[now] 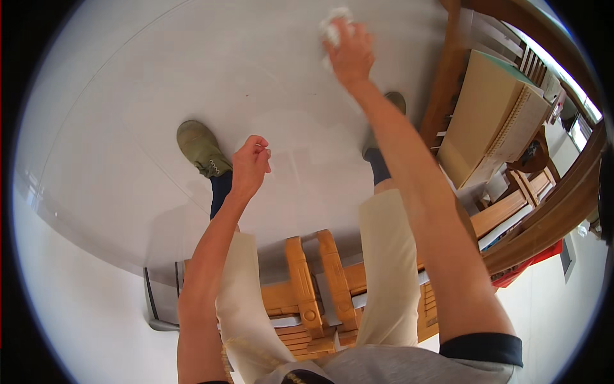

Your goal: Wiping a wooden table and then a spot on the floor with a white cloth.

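My right hand [351, 54] reaches far forward, blurred, with its fingers over a crumpled white cloth or tissue [334, 30]. Hand and cloth look to be at the pale floor [288, 62]; the exact contact is blurred. My left hand [252, 165] hangs between my feet with nothing in it, its fingers loosely bent and slightly apart. Beside it is my green lace-up shoe [197, 144]. The other shoe [396, 103] is partly hidden behind my right forearm. Small reddish specks [247, 95] mark the floor between my two hands.
Close on the right stands wooden furniture [441, 72] with a curved rail. A cardboard box [472, 120] and a spiral-bound pad [515, 125] rest there. Wooden seats with slats [307, 288] are behind my legs. Black metal legs [151, 293] stand at the lower left by the white wall.
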{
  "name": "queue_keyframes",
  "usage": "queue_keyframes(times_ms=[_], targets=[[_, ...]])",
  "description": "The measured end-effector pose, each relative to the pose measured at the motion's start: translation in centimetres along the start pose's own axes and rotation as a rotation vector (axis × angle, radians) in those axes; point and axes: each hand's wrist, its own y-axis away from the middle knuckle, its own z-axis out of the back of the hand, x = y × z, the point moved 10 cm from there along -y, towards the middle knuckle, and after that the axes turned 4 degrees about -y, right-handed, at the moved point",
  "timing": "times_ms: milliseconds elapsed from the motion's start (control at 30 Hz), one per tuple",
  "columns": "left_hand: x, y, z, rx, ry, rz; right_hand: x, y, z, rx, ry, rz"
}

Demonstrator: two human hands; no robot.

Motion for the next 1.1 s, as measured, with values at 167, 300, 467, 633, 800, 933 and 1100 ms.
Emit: queue_keyframes(times_ms=[167,300,467,633,800,933,1100], targets=[[0.9,-0.4,-0.9,0.025,0.065,-0.002,1.9,12.4,-4.4,0.39,-0.05,0.188],[0.9,0.1,-0.5,0.048,0.082,0.014,1.1,10.5,-3.3,0.446,-0.24,0.113],[-0.8,-1.2,-0.8,0.026,0.139,-0.04,-1.1,-1.0,0.3,0.152,-0.047,0.016],[-2.5,-0.9,-1.4,0.029,0.217,-0.018,-3.3,2.3,-1.2,0.193,-0.191,-0.044],[0.7,-0.2,-2.1,0.022,0.272,0.08,-6.9,2.7,-0.9,0.117,-0.203,-0.386],[0.5,-0.3,-2.6,0.029,0.299,0.063,-5.9,3.2,-0.5,0.042,-0.217,-0.605],[-0.1,-0.3,-3.1,0.034,0.287,0.06,-7.8,3.1,-1.0,0.073,-0.32,-0.535]])
